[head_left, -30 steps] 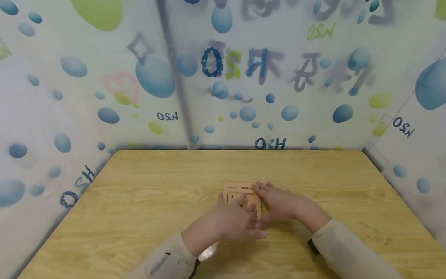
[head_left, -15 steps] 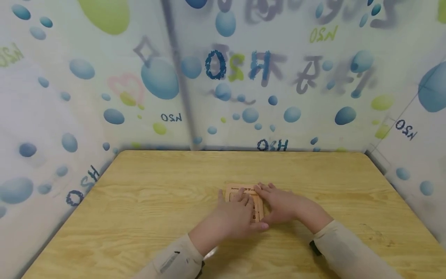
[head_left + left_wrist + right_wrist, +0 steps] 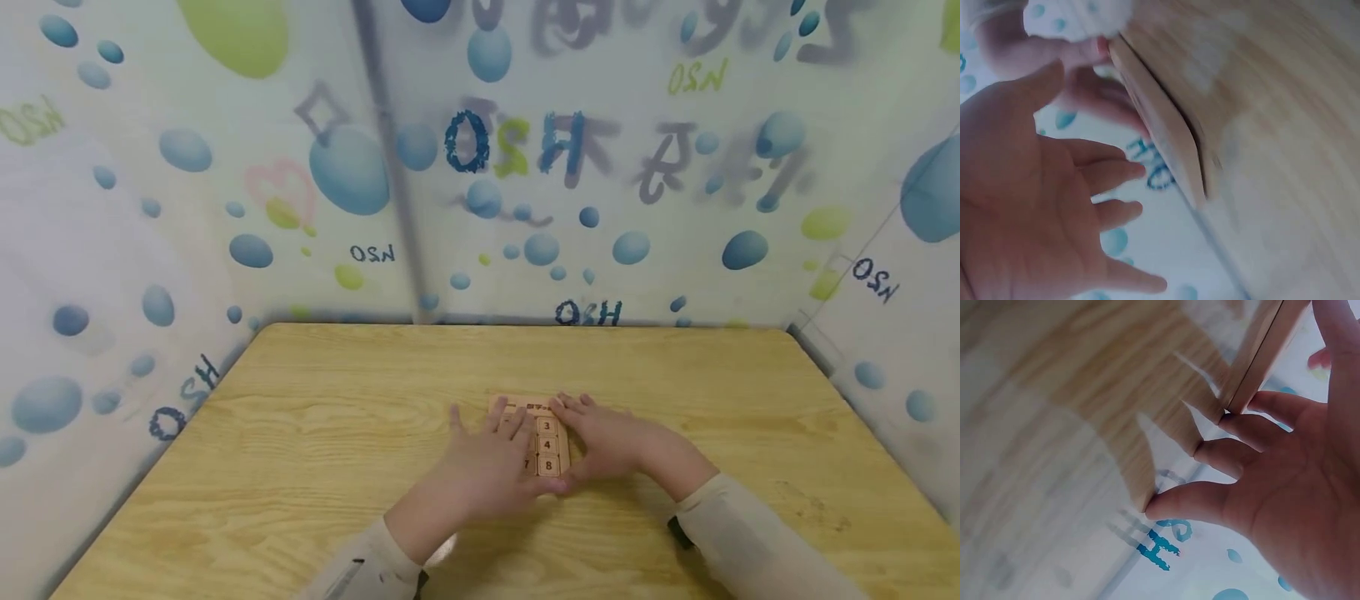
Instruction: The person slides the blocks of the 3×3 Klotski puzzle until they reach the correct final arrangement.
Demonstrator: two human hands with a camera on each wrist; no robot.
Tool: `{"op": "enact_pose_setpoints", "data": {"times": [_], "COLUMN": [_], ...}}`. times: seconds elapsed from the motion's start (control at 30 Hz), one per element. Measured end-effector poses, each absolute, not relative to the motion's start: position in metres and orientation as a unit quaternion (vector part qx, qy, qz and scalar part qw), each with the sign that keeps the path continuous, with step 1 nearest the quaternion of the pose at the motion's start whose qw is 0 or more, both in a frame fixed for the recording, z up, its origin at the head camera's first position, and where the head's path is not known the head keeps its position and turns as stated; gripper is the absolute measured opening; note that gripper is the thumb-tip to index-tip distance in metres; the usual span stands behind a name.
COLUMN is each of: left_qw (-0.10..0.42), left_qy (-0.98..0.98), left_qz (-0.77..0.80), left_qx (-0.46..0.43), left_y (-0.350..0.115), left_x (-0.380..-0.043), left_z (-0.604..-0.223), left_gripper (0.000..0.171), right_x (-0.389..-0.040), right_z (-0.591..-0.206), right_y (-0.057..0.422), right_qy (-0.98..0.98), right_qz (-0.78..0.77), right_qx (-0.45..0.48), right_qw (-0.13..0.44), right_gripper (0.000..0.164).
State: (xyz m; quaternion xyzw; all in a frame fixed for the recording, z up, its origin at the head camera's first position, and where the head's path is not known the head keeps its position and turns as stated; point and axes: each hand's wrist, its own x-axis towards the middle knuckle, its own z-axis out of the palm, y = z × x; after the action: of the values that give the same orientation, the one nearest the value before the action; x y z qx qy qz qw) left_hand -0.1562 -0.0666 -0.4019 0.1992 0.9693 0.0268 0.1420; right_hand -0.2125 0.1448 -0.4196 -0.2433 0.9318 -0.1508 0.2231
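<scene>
A small wooden number slide puzzle (image 3: 548,446) lies flat on the table, tiles 3, 4 and 8 showing in its right column. My left hand (image 3: 480,471) is spread over its left part, hiding most of the other tiles. In the left wrist view, the left hand's (image 3: 1029,206) fingers are apart from the board's edge (image 3: 1166,125). My right hand (image 3: 611,437) holds the puzzle at its right side, thumb at the near corner and a finger at the far one. From the right wrist view, the right hand's (image 3: 1291,462) other fingertips rest on the table by the frame.
The wooden table (image 3: 337,375) is glossy and reflects the light. Behind it stands a wall (image 3: 480,250) with blue and green drop patterns and mirrored lettering, and side walls close in at left and right.
My left hand has shifted left off the right column, uncovering tiles 3, 4 and 8. Its fingers are spread wider. The right hand stays at the puzzle's right side.
</scene>
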Motion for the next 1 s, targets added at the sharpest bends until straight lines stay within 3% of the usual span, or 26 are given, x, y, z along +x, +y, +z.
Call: {"op": "enact_pose_setpoints", "data": {"times": [0.2, 0.6, 0.87, 1.0], "left_qw": [0.140, 0.170, 0.165, 0.172], "left_qy": [0.976, 0.965, 0.967, 0.966], "left_qz": [-0.012, 0.063, -0.008, -0.008], "left_qx": [0.166, 0.192, 0.194, 0.191], "left_y": [-0.087, -0.078, -0.090, -0.092], "left_x": [-0.151, -0.160, -0.130, -0.131], "left_z": [-0.398, -0.404, -0.395, -0.396], "left_gripper": [0.091, 0.094, 0.092, 0.088], "right_x": [-0.212, -0.213, -0.211, -0.211], "right_z": [-0.418, -0.420, -0.416, -0.416], "right_y": [0.145, 0.144, 0.143, 0.143], "right_qy": [0.932, 0.931, 0.931, 0.931], "right_qz": [-0.152, -0.154, -0.156, -0.156], "right_qx": [-0.239, -0.235, -0.235, -0.235], "right_qw": [0.226, 0.233, 0.231, 0.230], "right_gripper": [0.126, 0.126, 0.125, 0.125]}}
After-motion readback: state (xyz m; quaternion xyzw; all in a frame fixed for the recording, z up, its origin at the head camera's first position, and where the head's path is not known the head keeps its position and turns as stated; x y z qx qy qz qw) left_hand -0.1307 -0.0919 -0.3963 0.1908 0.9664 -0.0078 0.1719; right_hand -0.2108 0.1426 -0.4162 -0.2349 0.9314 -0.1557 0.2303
